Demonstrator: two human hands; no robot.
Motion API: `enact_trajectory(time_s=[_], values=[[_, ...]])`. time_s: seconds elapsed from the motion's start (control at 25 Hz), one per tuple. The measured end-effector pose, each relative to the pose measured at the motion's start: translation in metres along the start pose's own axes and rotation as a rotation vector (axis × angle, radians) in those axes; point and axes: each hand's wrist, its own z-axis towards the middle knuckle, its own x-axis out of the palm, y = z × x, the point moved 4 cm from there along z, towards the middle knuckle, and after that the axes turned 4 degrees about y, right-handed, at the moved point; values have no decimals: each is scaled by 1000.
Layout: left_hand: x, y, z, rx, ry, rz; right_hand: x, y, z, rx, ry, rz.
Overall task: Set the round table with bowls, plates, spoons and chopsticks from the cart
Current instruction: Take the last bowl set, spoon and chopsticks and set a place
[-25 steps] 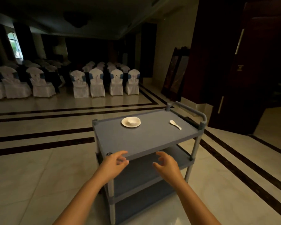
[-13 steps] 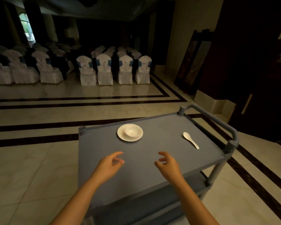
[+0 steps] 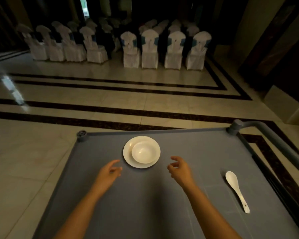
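Rows of white-covered chairs [image 3: 149,49] are seen across the striped marble floor [image 3: 93,87]. On the grey plastic cart [image 3: 188,195] a round white plate [image 3: 128,152] carries a small white bowl [image 3: 144,152], seemingly unfilled. A white ceramic spoon [image 3: 236,188] lies well apart, rightward. The left hand [image 3: 109,173] and right hand [image 3: 179,169] are held loosely spread, nothing grasped, flanking the plate unobstructed.

The view now sits closer over the cart [image 3: 188,213], whose lower shelves drop out of sight. Both hands reach farther across the top: the left hand [image 3: 109,173] at the plate's [image 3: 128,152] seven o'clock, the right hand [image 3: 179,169] at its four o'clock, both empty, fingers curled, not touching it.
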Motion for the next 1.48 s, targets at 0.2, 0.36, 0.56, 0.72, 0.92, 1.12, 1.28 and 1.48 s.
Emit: enact_trajectory(time_s=[0.2,0.36,0.56,0.72,0.92,1.12,1.28,1.48], values=[[11,18,56,-195,-53,-207,12,-18,54,97,22,101],[30,24,92,-301,-4,-318,29,-32,85,222,22,259],[39,30,120,-356,-35,-359,45,-33,116,313,31,394],[40,33,124,-349,-38,-392,56,-29,122,315,20,368],[43,36,116,-286,74,-518,47,-34,113,308,-6,415],[72,33,106,-232,215,-600,9,-35,91,202,-71,422],[100,21,97,-210,310,-638,-26,-42,73,185,-117,443],[128,3,81,-214,424,-651,-57,-50,44,193,-161,463]])
